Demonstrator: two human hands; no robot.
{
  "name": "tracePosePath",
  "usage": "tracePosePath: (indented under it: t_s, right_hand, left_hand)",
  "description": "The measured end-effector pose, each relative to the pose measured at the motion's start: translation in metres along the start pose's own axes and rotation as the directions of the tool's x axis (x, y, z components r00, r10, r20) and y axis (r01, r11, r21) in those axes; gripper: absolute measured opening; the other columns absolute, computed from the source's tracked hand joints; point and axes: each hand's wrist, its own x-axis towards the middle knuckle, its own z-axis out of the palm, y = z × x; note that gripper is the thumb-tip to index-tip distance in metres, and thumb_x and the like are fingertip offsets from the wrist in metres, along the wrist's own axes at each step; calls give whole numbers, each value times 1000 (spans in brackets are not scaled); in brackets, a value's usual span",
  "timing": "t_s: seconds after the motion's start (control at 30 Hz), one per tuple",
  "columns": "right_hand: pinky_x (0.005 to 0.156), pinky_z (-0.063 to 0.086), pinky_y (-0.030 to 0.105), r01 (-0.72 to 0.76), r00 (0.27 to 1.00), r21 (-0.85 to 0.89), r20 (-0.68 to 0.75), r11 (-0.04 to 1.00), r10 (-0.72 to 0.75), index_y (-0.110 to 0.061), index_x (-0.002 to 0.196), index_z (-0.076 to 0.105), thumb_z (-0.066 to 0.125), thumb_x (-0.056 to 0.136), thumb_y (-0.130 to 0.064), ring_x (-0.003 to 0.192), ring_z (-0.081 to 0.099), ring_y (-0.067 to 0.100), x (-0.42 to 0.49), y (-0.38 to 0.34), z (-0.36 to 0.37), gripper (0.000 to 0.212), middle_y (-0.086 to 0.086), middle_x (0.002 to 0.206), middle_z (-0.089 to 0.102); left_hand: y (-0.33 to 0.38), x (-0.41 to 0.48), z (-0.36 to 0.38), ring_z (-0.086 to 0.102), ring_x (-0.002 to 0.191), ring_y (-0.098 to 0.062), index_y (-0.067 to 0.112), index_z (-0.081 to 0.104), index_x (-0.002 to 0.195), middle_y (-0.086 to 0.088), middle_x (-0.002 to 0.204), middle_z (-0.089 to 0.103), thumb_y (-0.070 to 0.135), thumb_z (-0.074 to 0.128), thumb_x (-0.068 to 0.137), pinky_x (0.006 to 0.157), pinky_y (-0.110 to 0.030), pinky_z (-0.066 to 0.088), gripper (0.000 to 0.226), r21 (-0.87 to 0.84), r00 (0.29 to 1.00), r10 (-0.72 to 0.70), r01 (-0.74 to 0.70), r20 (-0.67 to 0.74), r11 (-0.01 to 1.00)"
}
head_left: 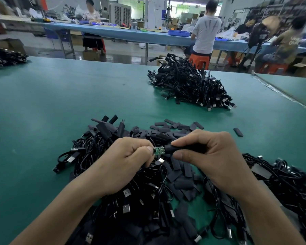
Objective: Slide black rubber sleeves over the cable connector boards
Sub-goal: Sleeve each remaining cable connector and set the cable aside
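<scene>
The left grip [131, 154] is clenched, thumb and curled fingers pinching the left end of a small green connector board [158, 150], which juts out to the right of those fingers into the gap between the two hands. The right grip [207, 156] is also closed, thumb below and forefinger above, grasping a black rubber sleeve [179, 149] that lies lengthwise inside it and pokes out to its left. Board and sleeve share one long axis, running roughly level from left grip to right grip, and the sleeve's open mouth meets the board's right end, seemingly just lapping over its edge; most of the green face is bare. So the thing to be covered lies directly left of the right grip and in line with it, and the coming move looks like a straight push along that axis, right grip toward left, with the left holding the board steady. Any tilt between the two would likely snag the mouth on the board's corners. Where the board's cable leaves is hidden by the left fingers. Both grips hang just above a heap of black cables [131, 200] on the green counter [60, 103]; loose sleeves [168, 129] lie just beyond the grips, and a second cable heap [189, 84] sits well beyond the right one.
</scene>
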Motion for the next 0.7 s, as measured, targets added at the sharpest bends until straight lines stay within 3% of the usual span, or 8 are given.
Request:
tracePosePath:
  t_s: [0.13, 0.37, 0.43, 0.57, 0.7]
  right_hand:
    - [77, 58, 28, -17, 1000, -13, 6, 1000, 17, -27, 88, 78, 80, 65, -26, 81, 71, 8, -1, -2, 1, 23, -11, 84, 75]
    - [77, 55, 26, -12, 999, -153, 48, 988, 20, -26, 94, 80, 84, 69, -20, 82, 69, 4, -1, -4, -1, 26, -13, 84, 73]
    - [76, 55, 25, -3, 998, -163, 67, 987, 14, -26, 94, 80, 82, 68, -26, 81, 69, 5, -1, -6, -1, 26, -14, 83, 73]
    - [74, 55, 22, -28, 996, -122, 86, 992, 39, -28, 92, 79, 79, 65, -35, 79, 69, 4, -2, -7, 0, 28, -14, 83, 73]
    - [74, 52, 18, 12, 995, -179, 95, 984, 5, -29, 97, 79, 85, 72, -20, 82, 68, 6, -2, -4, 8, 27, -15, 86, 72]
  left_hand:
    - [1, 0, 0, 31, 54, -13, 12, 45, 62, 7, 56, 34, 33, 40, 87, 52, -27, 27, 33, -1, 1000, -7, 7, 17, 1000]
    - [3, 0, 1, 27, 50, -6, 7, 41, 62, 11, 52, 32, 24, 41, 88, 49, -18, 26, 31, 18, 999, -34, 34, 21, 999]
    - [4, 0, 1, 27, 49, -5, 7, 41, 62, 11, 51, 32, 25, 41, 88, 48, -17, 26, 31, 20, 999, -39, 38, 20, 999]
    - [4, 0, 1, 30, 47, -7, 12, 48, 62, 10, 50, 34, 29, 42, 88, 48, -24, 26, 31, 17, 998, -59, 59, 30, 998]
    - [4, -1, 1, 38, 52, -17, 22, 57, 62, 1, 54, 40, 39, 41, 86, 54, -38, 32, 33, 4, 996, -72, 72, 61, 997]
